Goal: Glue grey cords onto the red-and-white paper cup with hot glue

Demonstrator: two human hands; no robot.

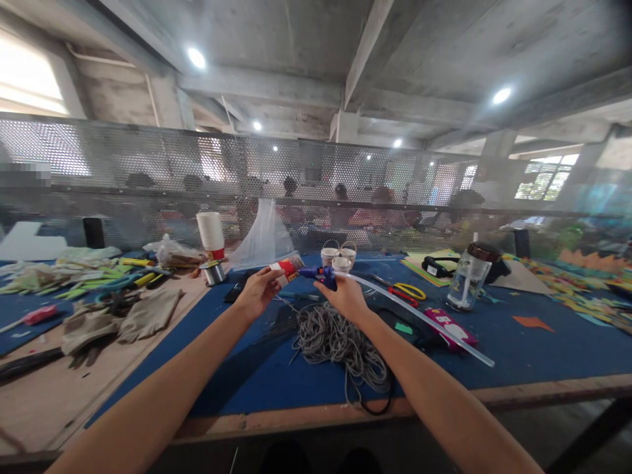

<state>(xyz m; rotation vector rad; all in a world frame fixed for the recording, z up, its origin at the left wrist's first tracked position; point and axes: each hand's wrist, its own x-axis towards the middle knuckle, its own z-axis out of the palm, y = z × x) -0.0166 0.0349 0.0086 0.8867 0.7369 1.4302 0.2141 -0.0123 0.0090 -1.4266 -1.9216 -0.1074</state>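
Observation:
My left hand (pixel 257 291) is closed around a red and white paper cup (pixel 286 270), which lies tilted on its side. Something greyish covers the cup's far end, too small to make out. In my right hand (pixel 348 299) is a blue glue gun (pixel 323 274), its nozzle pointing left at the cup and close to it. From the gun's back a long clear glue stick (pixel 424 315) runs down to the right. Beneath my hands lies a tangled heap of grey cord (pixel 340 342). Several small white buckets with handles (pixel 342 258) stand just beyond the gun.
Stacked paper cups (pixel 210 232) and a wire spool (pixel 214 273) stand to the left, near work gloves (pixel 151 315). Rightward are red-and-yellow scissors (pixel 405 294), a magenta packet (pixel 451 329) and a clear bottle (pixel 469 276). A perforated metal screen (pixel 316 168) spans the back.

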